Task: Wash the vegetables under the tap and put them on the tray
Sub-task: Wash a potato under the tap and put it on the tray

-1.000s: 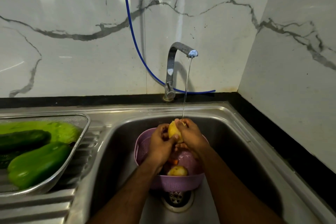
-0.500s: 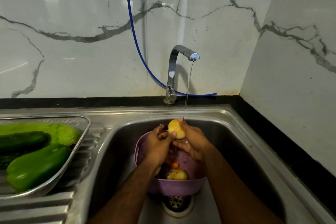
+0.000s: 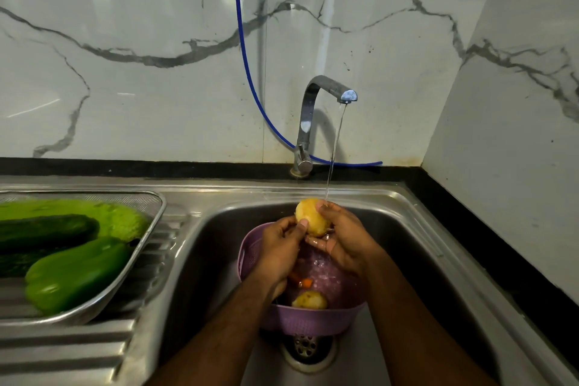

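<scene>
Right now we hold the potato (image 3: pixel 312 217) over the purple colander (image 3: pixel 313 320) in the sink (image 3: pixel 438 247), the left hand (image 3: pixel 279 249) pinching its near side with thumb and curled fingers, the right hand (image 3: pixel 343 236) cupped around its far side where the tap (image 3: pixel 329 94) stream lands. To wash it well, we should turn it so every face passes under the thin stream, rubbing with the thumbs. Grip firmly, since wet skin slips; then it goes left to the tray (image 3: pixel 158 213) beside the green vegetables (image 3: pixel 72 273).

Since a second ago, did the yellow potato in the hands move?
Yes. The round yellow potato rose toward the steel tap, away from the purple basket.
</scene>
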`<state>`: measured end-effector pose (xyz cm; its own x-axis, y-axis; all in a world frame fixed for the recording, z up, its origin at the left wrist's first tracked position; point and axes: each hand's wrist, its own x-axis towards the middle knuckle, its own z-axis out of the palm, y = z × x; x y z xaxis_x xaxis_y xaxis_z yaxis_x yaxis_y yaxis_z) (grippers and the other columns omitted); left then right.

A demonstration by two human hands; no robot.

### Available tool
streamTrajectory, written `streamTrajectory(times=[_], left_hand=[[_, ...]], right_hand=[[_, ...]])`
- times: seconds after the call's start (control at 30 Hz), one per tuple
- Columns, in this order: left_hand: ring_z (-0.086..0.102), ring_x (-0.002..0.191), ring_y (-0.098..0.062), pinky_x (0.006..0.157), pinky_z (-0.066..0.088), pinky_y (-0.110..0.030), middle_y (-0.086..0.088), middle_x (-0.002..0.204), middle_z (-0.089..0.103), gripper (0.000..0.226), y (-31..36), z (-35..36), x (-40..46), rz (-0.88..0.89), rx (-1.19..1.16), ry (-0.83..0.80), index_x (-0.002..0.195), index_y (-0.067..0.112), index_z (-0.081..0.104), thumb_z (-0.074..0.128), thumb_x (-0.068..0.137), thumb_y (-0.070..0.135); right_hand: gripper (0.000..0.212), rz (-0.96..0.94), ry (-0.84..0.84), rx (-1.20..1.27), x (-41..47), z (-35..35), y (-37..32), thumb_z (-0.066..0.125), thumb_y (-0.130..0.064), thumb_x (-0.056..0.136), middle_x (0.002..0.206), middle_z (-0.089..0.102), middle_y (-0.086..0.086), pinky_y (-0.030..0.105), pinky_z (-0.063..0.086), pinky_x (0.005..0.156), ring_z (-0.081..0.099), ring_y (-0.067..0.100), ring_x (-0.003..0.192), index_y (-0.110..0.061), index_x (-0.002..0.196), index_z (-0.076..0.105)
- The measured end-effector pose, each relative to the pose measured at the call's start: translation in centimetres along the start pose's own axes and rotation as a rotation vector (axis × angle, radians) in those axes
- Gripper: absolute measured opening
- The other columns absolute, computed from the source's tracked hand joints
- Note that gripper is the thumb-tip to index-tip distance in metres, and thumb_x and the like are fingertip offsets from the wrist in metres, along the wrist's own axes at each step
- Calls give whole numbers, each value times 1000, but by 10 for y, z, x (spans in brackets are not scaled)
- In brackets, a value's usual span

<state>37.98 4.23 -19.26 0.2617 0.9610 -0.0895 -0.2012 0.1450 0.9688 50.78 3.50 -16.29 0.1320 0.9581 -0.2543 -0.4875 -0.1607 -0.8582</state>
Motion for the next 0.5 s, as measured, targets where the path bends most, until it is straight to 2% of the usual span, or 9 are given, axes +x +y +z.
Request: streamTrajectory(times=[0.1,0.17,0.2,0.27,0.3,0.37,0.4,0.47,0.5], left_hand=[[72,98,-28,79,59,-52,-8,102,76,19,0,0,0,2,-3,11,110,18,71,55,101,24],[74,94,-22,82,60,-47,-5,101,77,20,1,1,-2,23,40,10,112,18,71,54,101,22],[74,93,-20,84,60,-46,-3,99,77,21,1,1,-1,40,69,6,114,18,71,55,101,20],[74,94,-19,88,58,-49,-1,99,78,21,0,1,-2,66,116,-3,115,19,71,56,100,18],[74,94,-20,88,57,-53,-2,100,78,22,-1,2,-3,72,126,-3,117,19,71,57,100,19],[74,96,-22,87,56,-58,-2,101,77,23,-2,1,-4,68,114,5,118,20,71,56,100,20],[74,95,-22,84,58,-56,-3,101,77,23,-3,1,-3,58,94,12,118,19,71,55,101,19],[74,87,-20,70,62,-42,-5,97,78,24,-2,2,-2,7,24,14,117,18,71,52,103,18],[75,85,-20,63,60,-35,-5,96,78,24,0,3,-1,-23,-6,-4,117,18,70,50,104,19]], right_hand=[[34,10,-3,-67,0,1,4,57,-13,103,133,59,19,44,62,79,62,36,119,-16,137,53],[34,-46,99,-217,4,6,13,57,-29,104,132,59,15,46,63,78,64,33,115,-19,136,53],[36,-91,171,-333,8,7,17,55,-40,104,129,61,12,48,62,83,65,31,112,-22,135,53],[41,-141,260,-501,10,10,18,48,-54,103,122,62,7,49,58,91,64,27,108,-26,132,53],[41,-117,258,-518,10,9,16,44,-56,104,120,62,7,47,59,89,65,28,107,-27,132,53],[35,-44,193,-527,7,7,10,43,-54,105,121,63,10,44,60,85,66,32,108,-28,126,53],[30,-32,159,-541,7,3,8,46,-50,105,122,64,11,47,59,91,66,33,111,-27,122,55],[27,-40,111,-545,6,-5,5,54,-40,104,119,69,12,54,53,103,67,35,113,-20,120,62],[27,-32,91,-515,5,-8,4,59,-37,102,117,71,14,57,52,103,68,37,113,-17,120,63]])
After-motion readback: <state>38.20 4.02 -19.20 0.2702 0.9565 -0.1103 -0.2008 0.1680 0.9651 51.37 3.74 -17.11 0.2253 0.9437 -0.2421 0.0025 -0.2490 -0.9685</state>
